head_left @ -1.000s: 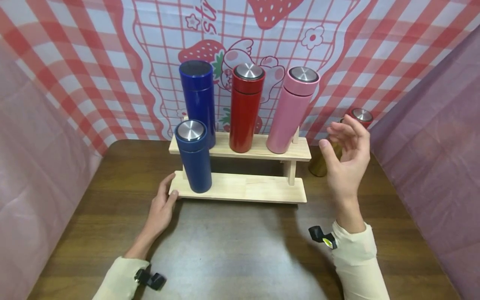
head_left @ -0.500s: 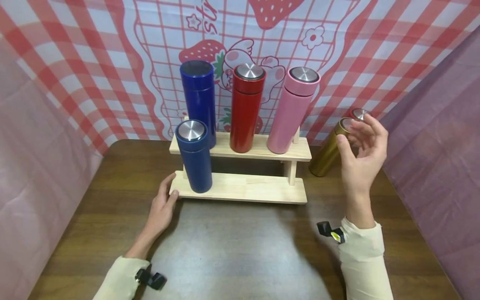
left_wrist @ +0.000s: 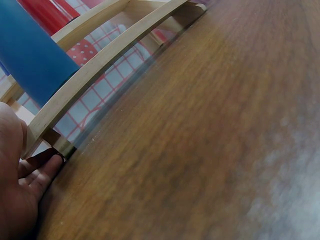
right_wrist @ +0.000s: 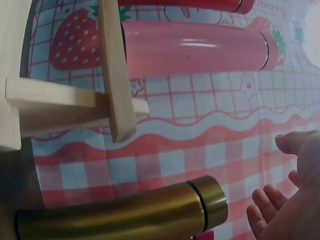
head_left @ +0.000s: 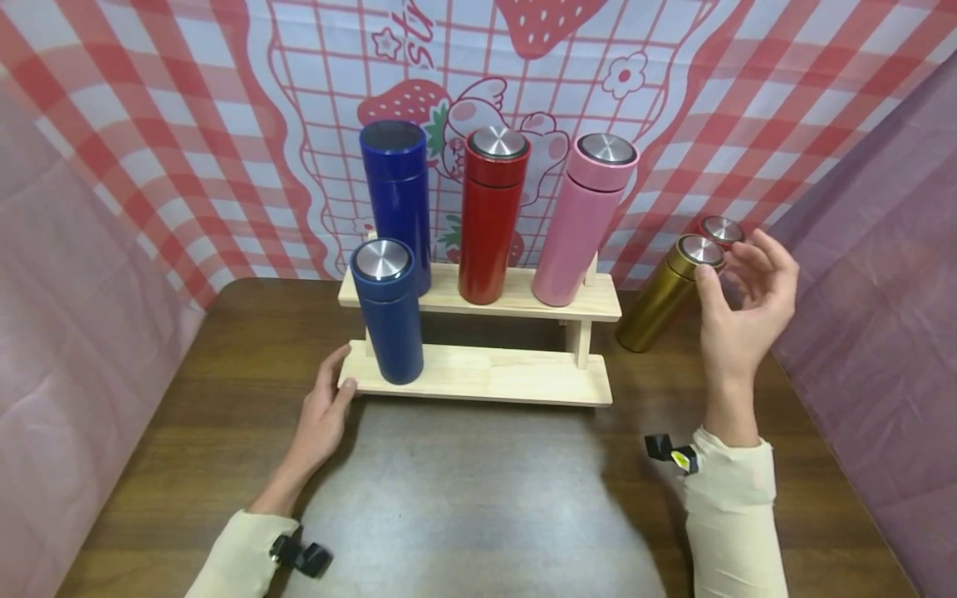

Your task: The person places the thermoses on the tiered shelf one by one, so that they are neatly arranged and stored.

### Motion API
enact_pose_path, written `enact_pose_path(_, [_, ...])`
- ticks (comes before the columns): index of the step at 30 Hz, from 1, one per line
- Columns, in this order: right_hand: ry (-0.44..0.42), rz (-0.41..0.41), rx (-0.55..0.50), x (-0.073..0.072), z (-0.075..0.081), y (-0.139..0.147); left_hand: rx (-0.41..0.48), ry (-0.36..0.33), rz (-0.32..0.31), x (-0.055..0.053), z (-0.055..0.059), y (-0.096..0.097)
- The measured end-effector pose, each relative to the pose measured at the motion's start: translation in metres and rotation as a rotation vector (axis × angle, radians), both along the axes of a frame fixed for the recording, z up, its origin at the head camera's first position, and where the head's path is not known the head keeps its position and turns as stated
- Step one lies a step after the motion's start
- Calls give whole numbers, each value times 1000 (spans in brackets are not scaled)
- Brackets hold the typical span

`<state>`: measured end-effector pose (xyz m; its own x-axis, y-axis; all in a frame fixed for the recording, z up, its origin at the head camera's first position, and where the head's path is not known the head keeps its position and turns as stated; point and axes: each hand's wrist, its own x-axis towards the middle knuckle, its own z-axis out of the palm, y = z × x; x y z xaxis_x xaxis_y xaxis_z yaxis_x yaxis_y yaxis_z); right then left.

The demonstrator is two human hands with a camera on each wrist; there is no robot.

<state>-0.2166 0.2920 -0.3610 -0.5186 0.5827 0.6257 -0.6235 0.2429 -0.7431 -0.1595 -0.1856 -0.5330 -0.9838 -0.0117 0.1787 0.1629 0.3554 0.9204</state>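
At the left end of a two-tier wooden display rack [head_left: 516, 374], my left hand [head_left: 323, 418] grips the lower shelf, thumb near its front edge. In the left wrist view, fingers [left_wrist: 46, 176] reach beneath that end. My right hand [head_left: 751, 324] hovers beside the lid of a gold thermos flask [head_left: 658, 303], thumb and fingers spread apart with nothing between them. The flask stands on the table right of the rack; in the right wrist view, a gap separates hand and gold flask [right_wrist: 125, 220]. Behind it, a second red flask [head_left: 722, 227] is mostly hidden.
Blue [head_left: 404, 208], red [head_left: 489, 232] and pink [head_left: 577, 232] flasks stand on the upper shelf. A navy flask [head_left: 390, 332] is at the lower shelf's left. A checked strawberry cloth [head_left: 299, 50] hangs close behind; pink curtains [head_left: 875, 332] flank the wooden table [head_left: 463, 482].
My right hand has moved rightward from in front of the gold flask to the right side of its lid, uncovering the flask. My left hand stays on the rack.
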Motion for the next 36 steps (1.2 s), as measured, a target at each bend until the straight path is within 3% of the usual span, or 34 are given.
enact_pose_path(7, [-51, -84, 54, -4, -8, 6, 36, 71, -4, -1, -8, -1])
enact_pose_path(10, [-72, -118, 74, -5, -10, 5, 6, 86, -4, -1, -10, -2])
enact_pose_path(15, [-92, -162, 101, -5, -14, 4, 3, 168, -12, -7, -22, -6])
enact_pose_path(20, [-138, -177, 120, -6, -15, 1, 17, 157, -3, -9, -29, -8])
enact_pose_path(24, [-171, -178, 136, -7, -17, 1, 10, 133, 4, -9, -27, -7])
enact_pose_path(31, [-206, -161, 140, -11, -23, 2, 25, 120, -15, -3, -11, -3])
enact_pose_path(36, [-216, -147, 149, -14, -27, 2, 13, 144, -3, -5, -17, -4])
